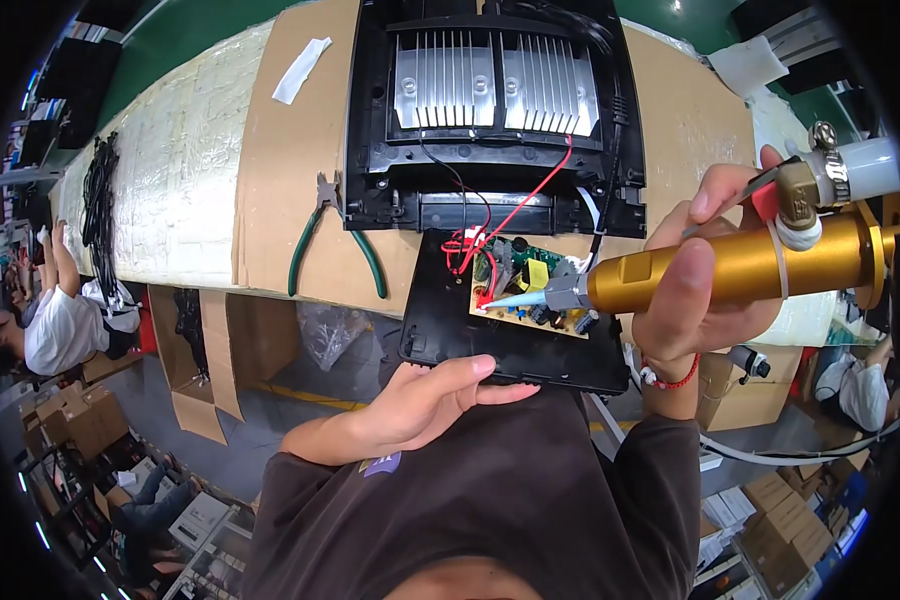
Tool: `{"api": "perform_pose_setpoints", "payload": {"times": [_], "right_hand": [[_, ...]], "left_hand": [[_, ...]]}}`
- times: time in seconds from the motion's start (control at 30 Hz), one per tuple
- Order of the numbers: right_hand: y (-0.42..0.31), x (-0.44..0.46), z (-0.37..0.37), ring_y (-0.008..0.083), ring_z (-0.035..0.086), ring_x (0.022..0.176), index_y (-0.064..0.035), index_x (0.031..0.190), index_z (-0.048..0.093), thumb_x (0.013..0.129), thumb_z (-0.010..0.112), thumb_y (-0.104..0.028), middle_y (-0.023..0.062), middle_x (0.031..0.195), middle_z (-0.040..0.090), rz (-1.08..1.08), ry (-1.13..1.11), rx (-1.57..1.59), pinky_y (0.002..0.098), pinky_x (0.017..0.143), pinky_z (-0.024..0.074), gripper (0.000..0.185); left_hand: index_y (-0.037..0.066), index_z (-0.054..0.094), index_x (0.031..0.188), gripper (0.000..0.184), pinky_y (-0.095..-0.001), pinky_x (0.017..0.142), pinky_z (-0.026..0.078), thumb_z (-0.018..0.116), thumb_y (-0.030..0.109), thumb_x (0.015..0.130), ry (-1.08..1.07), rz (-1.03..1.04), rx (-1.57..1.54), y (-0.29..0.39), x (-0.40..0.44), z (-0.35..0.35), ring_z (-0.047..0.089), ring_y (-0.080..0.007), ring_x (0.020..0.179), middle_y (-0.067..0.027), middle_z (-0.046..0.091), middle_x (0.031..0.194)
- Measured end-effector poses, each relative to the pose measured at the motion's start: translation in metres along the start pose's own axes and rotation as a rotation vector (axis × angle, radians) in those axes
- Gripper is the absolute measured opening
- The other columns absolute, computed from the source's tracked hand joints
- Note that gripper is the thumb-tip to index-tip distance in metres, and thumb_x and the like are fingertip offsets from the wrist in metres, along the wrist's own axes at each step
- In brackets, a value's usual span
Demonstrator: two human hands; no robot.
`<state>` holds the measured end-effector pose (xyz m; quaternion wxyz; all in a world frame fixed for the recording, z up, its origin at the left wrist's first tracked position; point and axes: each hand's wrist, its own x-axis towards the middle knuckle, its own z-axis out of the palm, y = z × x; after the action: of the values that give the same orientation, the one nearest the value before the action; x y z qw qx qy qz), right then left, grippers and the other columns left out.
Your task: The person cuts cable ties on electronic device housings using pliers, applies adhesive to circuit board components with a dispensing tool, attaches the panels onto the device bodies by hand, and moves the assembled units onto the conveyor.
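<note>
Nozzle tip at the corner of a circuit board, a hand on either side

The left hand (422, 402), low in the centre of the frame, is clamped on the near edge of a black panel (448, 343), thumb on top. That edge grip probably steadies the panel while leaving the circuit board (533, 278) on it uncovered. At right of centre, the right hand (682, 300) is wrapped round a gold dispenser (745, 268), a finger near its flat metal lever. The dispenser lies almost level, perhaps so that its pale blue nozzle (517, 299) can reach across the parts. The hands are apart.

The board sits between them, above the left hand's fingertips and to the left of the right hand. The nozzle tip is at its lower left corner, by a red wire end; whether they touch I cannot tell.

Red wires (526, 204) run up to the black housing (368, 165) with its heat sinks (445, 82) at top centre, which likely explains why panel and housing lie so close. Pliers (327, 205) rest left of centre on a cardboard sheet (280, 190) covering part of the worktop (185, 150).
</note>
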<state>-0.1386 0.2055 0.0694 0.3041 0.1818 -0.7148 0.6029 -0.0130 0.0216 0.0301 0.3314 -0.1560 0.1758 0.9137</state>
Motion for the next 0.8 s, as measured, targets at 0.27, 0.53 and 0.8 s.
{"api": "perform_pose_setpoints", "payload": {"times": [0.27, 0.53, 0.8], "right_hand": [[0.002, 0.008, 0.004, 0.0106, 0.048, 0.061, 0.0159, 0.134, 0.022, 0.084, 0.055, -0.020, 0.0182, 0.090, 0.050, -0.022, 0.040, 0.030, 0.0179, 0.057, 0.0392, 0.070], [-0.003, 0.022, -0.015, 0.0068, 0.052, 0.053, 0.0172, 0.130, 0.028, 0.085, 0.050, -0.026, 0.0297, 0.098, 0.061, 0.039, -0.042, -0.084, 0.0170, 0.055, 0.0389, 0.066], [0.033, 0.027, -0.094, 0.0033, 0.041, 0.043, 0.0119, 0.129, 0.035, 0.086, 0.045, -0.009, 0.0332, 0.117, 0.054, 0.036, 0.085, -0.149, 0.0175, 0.042, 0.0311, 0.049]], "left_hand": [[-0.002, 0.056, 0.120, 0.029, -0.0526, 0.109, 0.033, 0.046, -0.001, 0.093, -0.052, 0.131, 0.137, -0.001, 0.001, -0.008, 0.050, -0.0340, 0.123, -0.0150, 0.056, 0.126], [-0.005, 0.054, 0.117, 0.034, -0.0335, 0.094, 0.045, 0.054, -0.012, 0.083, 0.246, 0.414, 0.597, -0.011, 0.007, -0.075, 0.059, -0.0216, 0.105, -0.0091, 0.064, 0.100], [0.000, 0.059, 0.104, 0.041, -0.0312, 0.095, 0.037, 0.076, 0.008, 0.068, 0.603, 1.077, 1.188, 0.012, 0.035, -0.031, 0.048, -0.0211, 0.106, -0.0101, 0.045, 0.114]]}}
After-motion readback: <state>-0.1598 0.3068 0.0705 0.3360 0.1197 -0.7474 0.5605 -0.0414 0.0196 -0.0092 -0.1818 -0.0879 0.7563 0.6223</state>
